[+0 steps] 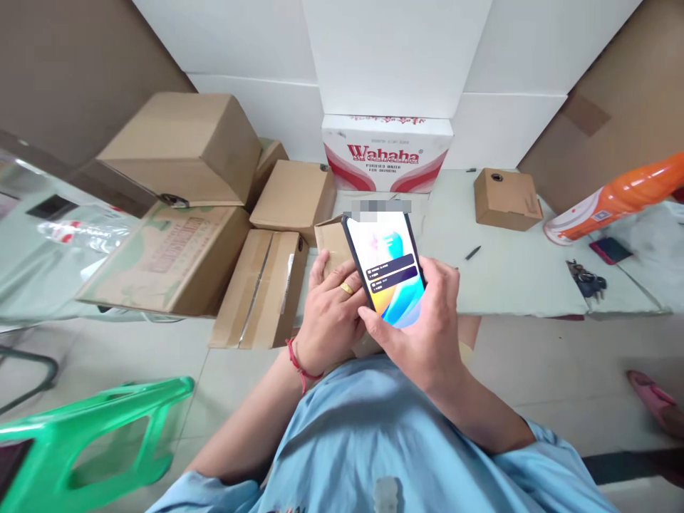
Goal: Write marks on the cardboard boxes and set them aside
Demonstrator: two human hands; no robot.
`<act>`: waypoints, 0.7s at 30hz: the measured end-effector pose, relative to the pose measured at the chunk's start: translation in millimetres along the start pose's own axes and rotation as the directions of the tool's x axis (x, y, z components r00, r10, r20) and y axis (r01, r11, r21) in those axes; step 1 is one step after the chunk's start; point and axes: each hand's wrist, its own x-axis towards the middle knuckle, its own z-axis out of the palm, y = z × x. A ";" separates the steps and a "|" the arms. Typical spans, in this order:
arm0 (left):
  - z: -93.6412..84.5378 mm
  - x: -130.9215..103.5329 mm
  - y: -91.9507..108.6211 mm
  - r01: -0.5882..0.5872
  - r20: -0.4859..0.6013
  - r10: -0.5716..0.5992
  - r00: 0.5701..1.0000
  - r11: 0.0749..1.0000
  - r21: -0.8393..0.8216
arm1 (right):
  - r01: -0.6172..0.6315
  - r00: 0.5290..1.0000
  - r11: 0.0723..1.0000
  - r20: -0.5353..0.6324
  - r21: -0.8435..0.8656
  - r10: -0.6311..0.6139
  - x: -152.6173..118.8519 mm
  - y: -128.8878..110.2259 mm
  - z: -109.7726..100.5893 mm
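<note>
A smartphone (394,274) with a lit, colourful lock screen is gripped in my right hand (427,328), thumb along its lower left edge and fingers at its right side. My left hand (332,308) lies palm down on a brown cardboard box (332,239), its fingers stretched forward and slightly bent. A ring sits on one finger and a red cord circles that wrist. Part of the phone overlaps the left fingertips, and both hands and the phone cover most of the cardboard box beneath them.
Several cardboard boxes (291,196) stand on the left of the table, some stacked. A white-and-red Wahaha carton (387,155) is against the back wall. To the right are a small box (506,199), an orange bottle (614,203) and keys (588,280). A green stool (101,427) stands lower left.
</note>
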 end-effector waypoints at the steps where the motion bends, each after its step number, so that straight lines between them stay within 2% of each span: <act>1: -0.3 -0.5 -0.9 -0.005 0.001 0.005 1.000 1.000 -0.007 | 0.000 1.000 1.000 0.000 -0.002 0.000 -0.6 0.6 0.0; 7: -1.4 -1.5 -2.8 -0.010 0.014 0.010 1.000 1.000 -0.021 | -0.005 1.000 1.000 0.011 -0.016 0.005 -1.7 -0.9 0.4; 12: -5.7 -4.7 -3.7 -0.026 0.077 0.026 0.997 1.000 -0.004 | -0.093 0.996 0.994 0.010 0.052 0.093 -2.4 10.5 -6.6; 16: -18.0 -15.4 -5.2 0.023 0.070 -0.026 0.997 0.999 0.036 | -0.315 0.949 0.946 0.026 0.072 0.314 -4.6 56.7 -15.5; 19: -31.8 -28.5 -4.7 0.138 0.046 -0.141 0.989 0.989 0.055 | -0.467 0.882 0.880 0.023 -0.083 0.471 -8.3 103.8 -16.6; 21: -41.9 -39.1 -3.6 0.236 0.061 -0.238 0.969 0.971 0.032 | -0.530 0.826 0.815 0.073 -0.234 0.559 -12.3 131.0 -14.5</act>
